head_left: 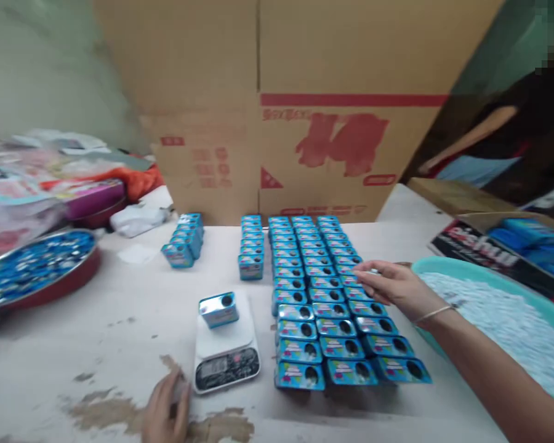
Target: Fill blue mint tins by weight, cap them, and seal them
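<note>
- On a pale desk (133, 344), a three-column block of small blue tins (329, 295) is set out from the far edge toward the near right corner; by their neat order, these are judged well advanced.
- A short row (252, 249) and a smaller cluster (184, 241) are placed further left along the far edge; whether they are finished cannot be told.
- One tin (218, 309) is borne by a white scale (238, 337) left of the block, and seems to be the unit in progress.
- Much seems left: many pale pieces are held in a teal basin (443, 266) by the right edge.
- The right hand (378, 282) is poised over the right column, fingertips nearly pinched together; something small and pale may be gripped.
- The left hand (166, 406) is rested near the near edge, loosely half-curled, with nothing seen in it; its wrist is cut off.
- The scale's reading and the tins' insides cannot be made out; the teal basin is partly hidden by the right forearm.
</note>
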Motion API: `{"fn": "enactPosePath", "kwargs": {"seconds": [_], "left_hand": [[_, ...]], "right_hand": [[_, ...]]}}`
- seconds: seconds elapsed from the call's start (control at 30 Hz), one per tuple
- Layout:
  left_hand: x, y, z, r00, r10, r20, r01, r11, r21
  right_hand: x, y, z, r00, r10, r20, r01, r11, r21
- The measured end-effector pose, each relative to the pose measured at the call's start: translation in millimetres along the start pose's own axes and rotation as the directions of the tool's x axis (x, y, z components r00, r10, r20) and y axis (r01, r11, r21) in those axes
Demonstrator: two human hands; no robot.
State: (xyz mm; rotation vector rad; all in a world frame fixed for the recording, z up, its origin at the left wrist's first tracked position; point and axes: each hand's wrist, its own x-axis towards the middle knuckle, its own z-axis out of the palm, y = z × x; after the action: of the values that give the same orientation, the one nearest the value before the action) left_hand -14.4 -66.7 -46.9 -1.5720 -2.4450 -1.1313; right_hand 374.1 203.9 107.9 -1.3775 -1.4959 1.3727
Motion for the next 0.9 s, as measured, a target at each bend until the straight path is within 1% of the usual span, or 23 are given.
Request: {"fn": "enactPosePath", "kwargs": {"seconds": [0.03, 0.07, 0.1, 0.17, 0.23, 0.3, 0.37, 0.43, 0.53, 0.63, 0.73, 0.8, 0.87, 0.9], "left_hand": [[-4, -2, -0.6, 1.0, -0.028, 0.009, 0.028, 1.0, -0.01], [-6, -2, 0.2, 0.999, -0.05, 0.021, 0.051, 0.999, -0.02], [-6, -2, 1.6, 0.998, -0.065, 0.021, 0.066, 0.998, -0.022], [-6, -2, 4.5, 0.998, -0.069, 0.006, 0.07, 0.997, -0.028], [-6, -4, 6.4, 0.999, -0.049, -0.011, 0.049, 0.998, -0.039], [-8, -6, 7.4, 0.999, -0.024, -0.025, 0.023, 0.999, -0.048], [-10, -8, 8.0, 0.999, -0.008, -0.032, 0.007, 0.999, -0.049], [-11, -9, 8.4, 1.0, -0.002, -0.03, 0.001, 0.999, -0.047], [-12, -9, 9.2, 1.0, -0.002, -0.024, 0.0, 0.999, -0.054], [-12, -10, 10.4, 1.0, -0.007, -0.022, 0.006, 0.998, -0.064], [-12, -10, 11.7, 1.0, -0.013, -0.017, 0.012, 0.998, -0.061], [-12, -10, 12.1, 1.0, -0.014, -0.015, 0.013, 0.998, -0.058], [-12, -10, 11.9, 1.0, -0.016, -0.011, 0.015, 0.998, -0.062], [-11, -9, 11.7, 1.0, -0.02, -0.008, 0.019, 0.998, -0.066]], "right_hand": [[1, -17, 32, 0.99, -0.023, 0.141, 0.029, 0.999, -0.039], [1, -32, 64, 0.963, -0.057, 0.262, 0.083, 0.993, -0.087], [1, -45, 95, 0.936, -0.096, 0.339, 0.152, 0.978, -0.144], [4, -63, 149, 0.882, -0.188, 0.431, 0.329, 0.902, -0.281], [9, -71, 188, 0.821, -0.218, 0.528, 0.464, 0.794, -0.393], [15, -71, 214, 0.766, -0.193, 0.613, 0.554, 0.681, -0.478], [18, -69, 230, 0.727, -0.139, 0.672, 0.608, 0.584, -0.538], [20, -67, 238, 0.702, -0.082, 0.707, 0.64, 0.509, -0.576], [23, -64, 245, 0.685, -0.016, 0.728, 0.666, 0.418, -0.617], [24, -64, 248, 0.682, 0.018, 0.731, 0.678, 0.359, -0.642], [25, -65, 249, 0.688, 0.02, 0.725, 0.679, 0.332, -0.654], [25, -67, 248, 0.699, 0.008, 0.715, 0.671, 0.34, -0.659], [27, -68, 247, 0.705, -0.038, 0.708, 0.661, 0.394, -0.638], [28, -68, 245, 0.711, -0.078, 0.699, 0.65, 0.451, -0.611]]}}
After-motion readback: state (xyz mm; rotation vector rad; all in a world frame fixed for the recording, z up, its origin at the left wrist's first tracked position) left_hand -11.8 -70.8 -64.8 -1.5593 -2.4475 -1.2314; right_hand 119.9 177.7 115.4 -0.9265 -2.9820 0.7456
